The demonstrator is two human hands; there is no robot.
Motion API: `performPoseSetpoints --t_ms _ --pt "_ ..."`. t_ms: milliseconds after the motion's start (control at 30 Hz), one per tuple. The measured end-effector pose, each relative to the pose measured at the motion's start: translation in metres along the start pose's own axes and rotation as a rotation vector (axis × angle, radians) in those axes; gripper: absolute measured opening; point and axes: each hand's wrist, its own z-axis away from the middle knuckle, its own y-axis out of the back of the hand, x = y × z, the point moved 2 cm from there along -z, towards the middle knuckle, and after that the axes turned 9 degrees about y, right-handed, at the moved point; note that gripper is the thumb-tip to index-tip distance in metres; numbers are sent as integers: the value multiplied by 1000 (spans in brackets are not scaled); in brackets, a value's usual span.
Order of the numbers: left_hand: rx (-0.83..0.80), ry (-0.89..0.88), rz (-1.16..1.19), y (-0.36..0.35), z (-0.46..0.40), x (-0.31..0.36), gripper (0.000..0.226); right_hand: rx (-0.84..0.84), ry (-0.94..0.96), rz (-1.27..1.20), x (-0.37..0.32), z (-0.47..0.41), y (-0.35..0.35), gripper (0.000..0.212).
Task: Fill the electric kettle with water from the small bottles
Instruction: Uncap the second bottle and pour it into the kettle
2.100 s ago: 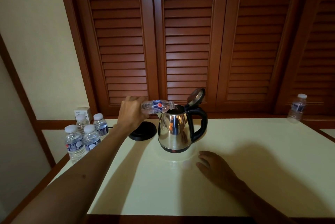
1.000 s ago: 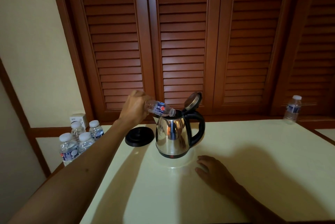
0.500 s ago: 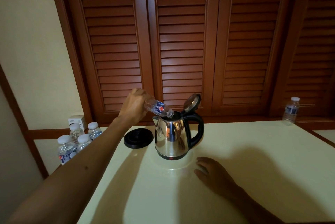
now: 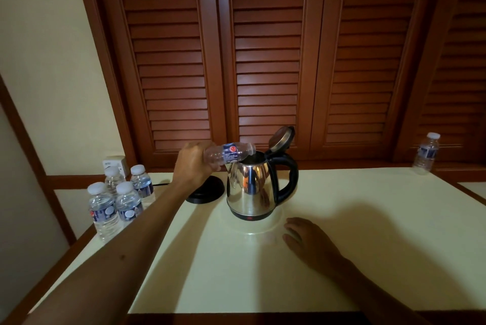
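A steel electric kettle [image 4: 249, 187] with a black handle stands mid-table, its lid [image 4: 282, 138] flipped up. My left hand [image 4: 193, 164] grips a small clear water bottle [image 4: 228, 154] by its base. The bottle lies almost level, its open mouth over the kettle's opening, and it looks nearly empty. My right hand [image 4: 306, 241] rests flat on the table just right of the kettle's front, fingers apart, holding nothing. Several capped small bottles [image 4: 118, 201] stand in a cluster at the table's left edge.
The kettle's black round base [image 4: 206, 191] sits left of the kettle, behind my left wrist, with a cord running to a wall socket [image 4: 114, 164]. One more capped bottle [image 4: 426, 153] stands at the far right by the louvred wooden doors [image 4: 263, 61]. The cream table [image 4: 368, 245] ends near me.
The bottle's mouth has risen from a downward tilt to almost level over the kettle. My right hand has stayed flat on the table. The camera shifted slightly.
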Motion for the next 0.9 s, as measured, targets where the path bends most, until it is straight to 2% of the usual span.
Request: performPoseSetpoints --t_ms 100,200,367,433,533,600,667,767,833,900 --pt "-30 110 95 -6 14 -2 48 0 61 76 -7 -1 2 52" --pt "-58 291 225 -16 30 -11 53 -20 143 105 -18 -5 1 57" --pt "-172 483 462 -35 63 -26 68 16 202 -6 -43 -10 -1 42" --pt "-218 518 497 -41 79 -30 69 -50 197 13 -48 -13 0 41" --pt "-280 587 560 -53 103 -39 66 -250 187 109 -53 -19 2 42" --pt "-305 623 657 -60 118 -42 58 -289 216 122 -56 -23 4 38" --pt "-329 665 770 -66 132 -39 47 -272 238 56 -60 -28 8 31" --pt "-330 711 839 -73 146 -33 45 -155 236 -208 -75 -39 23 18" --pt "-317 699 832 -75 150 -31 50 -70 209 -314 -88 -51 37 17" --pt "-327 684 835 -78 152 -33 55 4 218 -289 -103 -63 52 25"
